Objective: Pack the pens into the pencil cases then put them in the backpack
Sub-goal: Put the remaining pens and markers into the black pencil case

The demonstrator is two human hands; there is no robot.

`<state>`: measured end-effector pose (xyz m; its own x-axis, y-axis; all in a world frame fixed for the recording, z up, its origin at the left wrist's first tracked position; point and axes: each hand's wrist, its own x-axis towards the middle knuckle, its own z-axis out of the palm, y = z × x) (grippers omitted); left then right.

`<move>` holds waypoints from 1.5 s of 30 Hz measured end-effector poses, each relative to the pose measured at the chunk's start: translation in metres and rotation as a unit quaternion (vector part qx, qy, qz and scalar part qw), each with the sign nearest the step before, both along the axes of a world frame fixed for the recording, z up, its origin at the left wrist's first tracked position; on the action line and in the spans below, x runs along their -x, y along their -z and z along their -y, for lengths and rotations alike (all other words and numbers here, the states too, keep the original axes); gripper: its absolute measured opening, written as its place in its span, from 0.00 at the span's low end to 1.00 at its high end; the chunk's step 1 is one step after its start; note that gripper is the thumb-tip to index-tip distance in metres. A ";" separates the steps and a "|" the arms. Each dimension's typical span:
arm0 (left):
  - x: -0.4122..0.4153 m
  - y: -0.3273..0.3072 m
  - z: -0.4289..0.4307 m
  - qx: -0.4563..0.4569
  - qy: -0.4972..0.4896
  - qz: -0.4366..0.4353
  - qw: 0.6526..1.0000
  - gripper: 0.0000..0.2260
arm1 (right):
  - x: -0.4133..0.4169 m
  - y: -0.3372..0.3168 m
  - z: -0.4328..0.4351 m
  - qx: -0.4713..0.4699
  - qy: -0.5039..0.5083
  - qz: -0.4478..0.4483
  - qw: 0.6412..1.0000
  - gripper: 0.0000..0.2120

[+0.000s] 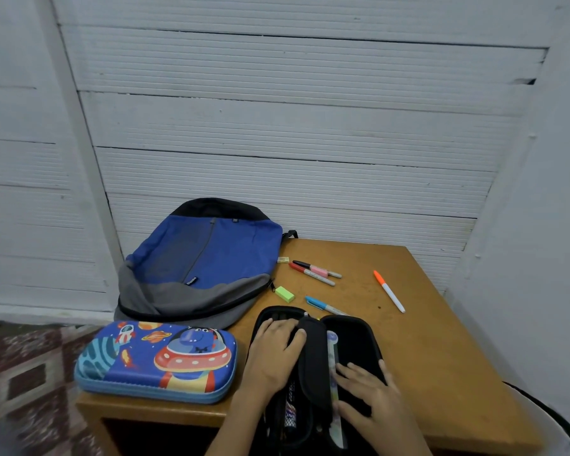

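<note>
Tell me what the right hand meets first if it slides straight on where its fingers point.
The right hand, flat in the open black pencil case, points up-left. It would likely meet the pale patterned item along the middle first, then the black divider flap. The fingertips look almost on it; depth is unclear.

left grip (277, 350) lies palm down, fingers gently bent; right grip (369, 394) lies flat, fingers spread.

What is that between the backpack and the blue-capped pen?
A small light green block, likely an eraser, lies between the backpack and the blue-capped pen, in the head view.
</note>
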<state>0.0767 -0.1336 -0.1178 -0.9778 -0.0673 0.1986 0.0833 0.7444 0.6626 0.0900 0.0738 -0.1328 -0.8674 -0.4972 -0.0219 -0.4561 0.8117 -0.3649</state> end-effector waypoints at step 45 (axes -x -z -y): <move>-0.004 -0.006 -0.001 0.003 -0.002 -0.006 1.000 0.16 | 0.124 -0.046 0.042 -0.001 0.181 -0.155 0.971 0.10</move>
<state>0.0807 -0.1326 -0.1115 -0.9751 -0.0699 0.2104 0.0880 0.7488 0.6569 -0.0343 0.0318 -0.0866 -0.9502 -0.1587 0.2682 -0.2286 0.9398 -0.2539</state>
